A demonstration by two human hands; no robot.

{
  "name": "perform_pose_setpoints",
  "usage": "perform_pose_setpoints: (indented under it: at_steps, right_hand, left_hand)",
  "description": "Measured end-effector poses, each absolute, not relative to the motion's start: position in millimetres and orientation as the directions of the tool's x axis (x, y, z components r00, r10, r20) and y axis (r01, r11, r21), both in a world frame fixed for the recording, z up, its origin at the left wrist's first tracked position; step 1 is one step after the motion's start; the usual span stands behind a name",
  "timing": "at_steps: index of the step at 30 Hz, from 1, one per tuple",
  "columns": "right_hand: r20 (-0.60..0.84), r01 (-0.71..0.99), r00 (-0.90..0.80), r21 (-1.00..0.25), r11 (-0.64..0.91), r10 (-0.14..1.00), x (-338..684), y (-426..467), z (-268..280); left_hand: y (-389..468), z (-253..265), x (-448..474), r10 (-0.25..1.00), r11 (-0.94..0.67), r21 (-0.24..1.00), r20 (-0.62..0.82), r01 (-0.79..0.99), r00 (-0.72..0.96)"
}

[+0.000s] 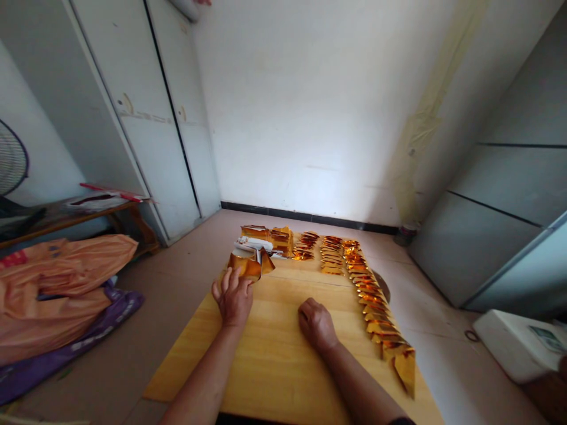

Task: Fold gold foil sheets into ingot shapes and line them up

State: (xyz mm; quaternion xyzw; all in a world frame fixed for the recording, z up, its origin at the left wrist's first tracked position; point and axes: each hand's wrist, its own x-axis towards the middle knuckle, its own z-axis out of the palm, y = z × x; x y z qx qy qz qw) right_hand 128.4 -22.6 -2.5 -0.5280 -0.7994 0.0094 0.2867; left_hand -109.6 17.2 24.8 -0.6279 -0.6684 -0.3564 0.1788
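Note:
My left hand (233, 297) is at the far left edge of the wooden table, its fingers spread and touching a gold foil sheet (248, 268). That sheet lies bent in front of a white paper stack or wrapper (254, 243). My right hand (316, 323) rests on the bare tabletop (274, 342) as a loose fist, with nothing visible sticking out of it. Down the right side runs a long row of folded gold foil pieces (374, 307), overlapping one another. Two shorter rows of folded foil pieces (332, 255) (305, 245) lie at the back.
Flat gold foil stacks (281, 239) sit at the table's back edge. Orange and purple bags (66, 283) lie on the floor to the left, below a low bench (88, 215). Grey cabinets (146, 118) stand at left. On the right is a white box-like device (522, 345).

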Motion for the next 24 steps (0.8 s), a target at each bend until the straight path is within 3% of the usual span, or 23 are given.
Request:
perform_pose_setpoints:
  at_steps: [4, 7, 10, 16, 24]
  right_hand:
    - [0.451, 0.791, -0.235, -0.426, 0.439, 0.861, 130, -22, -3]
    - [0.503, 0.699, -0.110, -0.574, 0.427, 0.857, 135, -21, -4]
    - [0.537, 0.624, -0.022, -0.652, 0.431, 0.843, 139, -21, -3]
    - [0.553, 0.627, -0.238, -0.540, 0.561, 0.798, 137, -23, 2]
    - [0.399, 0.793, -0.223, -0.457, 0.404, 0.889, 132, -22, 7]
  left_hand:
    - [2, 35, -86, 0.785, -0.156, 0.215, 0.619, 0.964, -0.011]
    - [-9, 37, -60, 0.888, -0.258, 0.211, 0.437, 0.943, 0.145]
    - [-18, 33, -32, 0.954, -0.256, 0.276, 0.229, 0.927, 0.195]
    - [-23, 23, 0, 0.960, -0.271, 0.424, 0.052, 0.864, 0.276]
    - [-11, 10, -8, 0.917, -0.362, 0.647, 0.116, 0.671, 0.382]
